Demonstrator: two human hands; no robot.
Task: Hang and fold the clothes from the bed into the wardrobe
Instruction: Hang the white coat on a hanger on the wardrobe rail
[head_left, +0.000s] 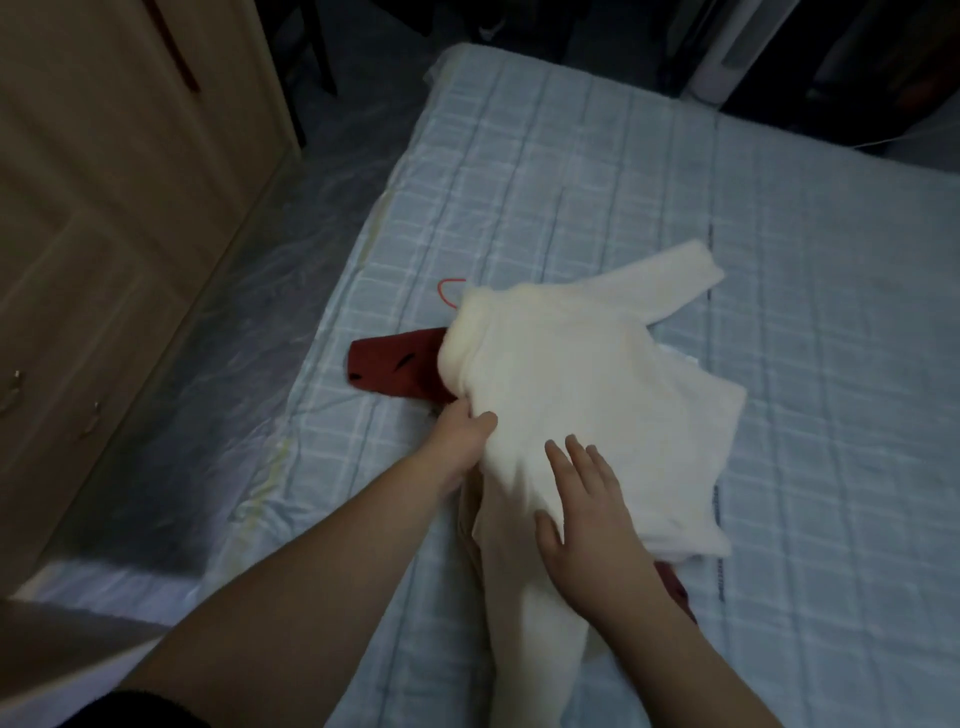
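Dim room, grey floor (358, 78), dark furniture (857, 57) behind

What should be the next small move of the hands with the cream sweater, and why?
Probably lift the cream sweater off the pile. The left hand already grips its edge and the right hand lies flat on it, while a dark red garment and a red hanger lie partly under it on the bed.

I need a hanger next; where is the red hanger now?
In the head view, the red hanger lies on the bed, its hook showing just left of the cream sweater, above the dark red garment.
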